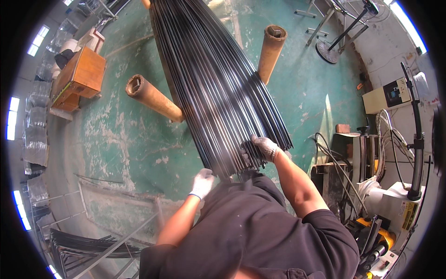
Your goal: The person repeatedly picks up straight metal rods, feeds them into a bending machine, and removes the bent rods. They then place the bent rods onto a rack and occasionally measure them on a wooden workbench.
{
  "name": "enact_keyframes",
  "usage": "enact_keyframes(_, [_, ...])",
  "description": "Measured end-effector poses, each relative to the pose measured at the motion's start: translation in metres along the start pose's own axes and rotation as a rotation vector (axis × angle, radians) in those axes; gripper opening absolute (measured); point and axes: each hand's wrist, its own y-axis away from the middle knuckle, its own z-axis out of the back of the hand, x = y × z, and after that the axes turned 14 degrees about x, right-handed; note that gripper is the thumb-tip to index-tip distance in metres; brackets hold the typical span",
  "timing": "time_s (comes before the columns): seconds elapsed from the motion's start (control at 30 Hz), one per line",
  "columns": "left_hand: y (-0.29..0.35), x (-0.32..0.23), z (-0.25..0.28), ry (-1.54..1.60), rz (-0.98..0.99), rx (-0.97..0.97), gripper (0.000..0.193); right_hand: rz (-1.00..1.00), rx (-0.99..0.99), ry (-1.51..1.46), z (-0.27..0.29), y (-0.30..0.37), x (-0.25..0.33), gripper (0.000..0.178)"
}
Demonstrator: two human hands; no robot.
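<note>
A wide bundle of long, thin, dark metal rods (218,107) stretches away from me, with its near ends just in front of my body. My right hand (266,148), in a light knitted glove, is closed around a few rods near the right part of those ends. Beside the bundle's near left corner is my left hand (202,183), in a white glove. Its fingers are blurred and partly turned away, so I cannot make out whether they touch a rod.
Brown tubular posts flank the bundle, one on the left (155,100) and one on the right (272,53). A wooden cabinet (83,72) stands far left. On the right are a machine with cables (362,158) and a control box (387,96). Curved dark strips (88,251) lie lower left.
</note>
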Motion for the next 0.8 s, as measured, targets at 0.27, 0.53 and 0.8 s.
enact_keyframes(0.27, [-0.043,0.05,-0.019,-0.55,-0.338,0.01,0.03,-0.061,-0.486,0.589,0.006,-0.006,-0.013,0.057])
enact_keyframes(0.53, [-0.079,-0.023,-0.012,0.413,0.027,0.208,0.03,-0.364,-0.764,0.867,-0.039,0.111,-0.076,0.068])
enact_keyframes(0.8, [-0.134,-0.141,-0.007,0.784,0.05,0.477,0.042,-0.349,-1.04,0.654,-0.073,0.316,-0.381,0.031])
